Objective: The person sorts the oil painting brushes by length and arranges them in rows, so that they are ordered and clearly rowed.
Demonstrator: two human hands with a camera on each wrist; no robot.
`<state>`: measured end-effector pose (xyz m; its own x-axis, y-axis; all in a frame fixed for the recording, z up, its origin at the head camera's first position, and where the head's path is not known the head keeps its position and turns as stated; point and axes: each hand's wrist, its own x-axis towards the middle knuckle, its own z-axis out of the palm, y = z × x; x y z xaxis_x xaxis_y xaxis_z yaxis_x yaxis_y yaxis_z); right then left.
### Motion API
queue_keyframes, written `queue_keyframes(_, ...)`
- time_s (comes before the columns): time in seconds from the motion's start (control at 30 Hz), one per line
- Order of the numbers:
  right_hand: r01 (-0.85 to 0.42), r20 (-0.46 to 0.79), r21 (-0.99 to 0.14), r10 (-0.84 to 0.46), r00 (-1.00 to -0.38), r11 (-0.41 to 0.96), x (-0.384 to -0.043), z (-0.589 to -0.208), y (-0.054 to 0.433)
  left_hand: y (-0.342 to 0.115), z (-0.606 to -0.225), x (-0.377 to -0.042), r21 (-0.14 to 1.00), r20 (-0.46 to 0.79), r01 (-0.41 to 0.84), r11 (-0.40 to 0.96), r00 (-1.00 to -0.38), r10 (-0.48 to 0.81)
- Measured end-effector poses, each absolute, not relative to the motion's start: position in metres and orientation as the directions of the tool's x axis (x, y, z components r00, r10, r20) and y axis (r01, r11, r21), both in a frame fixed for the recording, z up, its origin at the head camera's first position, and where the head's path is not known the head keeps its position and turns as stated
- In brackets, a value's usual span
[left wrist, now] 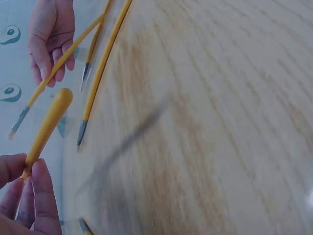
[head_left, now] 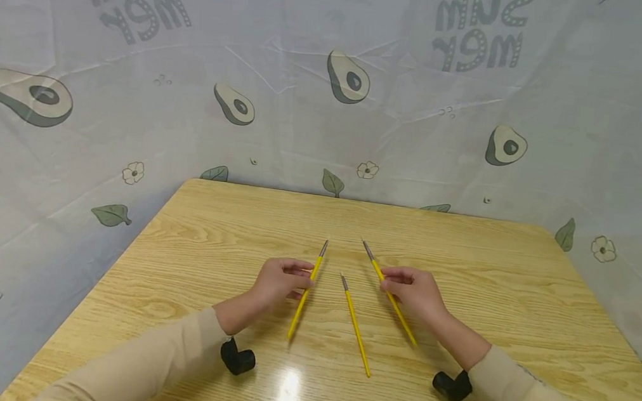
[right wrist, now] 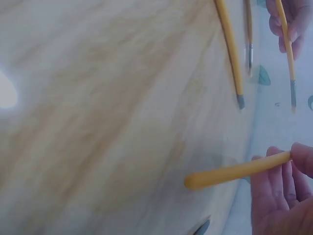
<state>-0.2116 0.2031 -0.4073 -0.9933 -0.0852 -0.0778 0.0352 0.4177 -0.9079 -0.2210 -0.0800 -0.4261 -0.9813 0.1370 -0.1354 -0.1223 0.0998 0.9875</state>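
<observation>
My left hand point(head_left: 282, 280) pinches a slim yellow paintbrush point(head_left: 302, 301) between thumb and fingers, its grey ferrule and tip pointing away from me. A matching yellow paintbrush point(head_left: 402, 319) is pinched by my right hand point(head_left: 416, 291), its tip leaning toward the left. Between the hands, a third yellow paintbrush point(head_left: 357, 330) lies slantwise on the wooden table, tip toward the far side. The rounded handle end of the left brush point(left wrist: 51, 117) fills the foreground of the left wrist view. In the right wrist view the right brush's handle point(right wrist: 234, 171) reaches out from the fingertips.
The glossy wood-grain table point(head_left: 178, 264) shows shadows, reflections and a bright spot of light near its front. Behind and beside it hangs a pale cloth point(head_left: 285, 153) printed with avocados and leaves. Small black cameras point(head_left: 238, 357) sit at both wrists.
</observation>
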Motion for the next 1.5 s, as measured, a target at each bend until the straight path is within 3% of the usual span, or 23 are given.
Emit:
queue_keyframes(0.23, 0.083, -0.118, -0.923, -0.072, -0.990, 0.376, -0.222, -0.397, 0.194, -0.092, -0.417, -0.228, 0.990, -0.133, -0.128, 0.053, -0.985, 0.109)
queue_keyframes(0.67, 0.056, -0.095, -0.954, -0.122, -0.988, 0.296, -0.257, -0.392, 0.180, -0.104, -0.411, -0.250, 0.990, -0.144, -0.143, 0.017, -0.988, 0.054)
queue_keyframes(1.5, 0.164, -0.187, -0.975, -0.154, -0.970, 0.150, -0.327, -0.392, 0.157, -0.097, -0.413, -0.330, 0.994, -0.069, -0.068, 0.080, -0.998, 0.013)
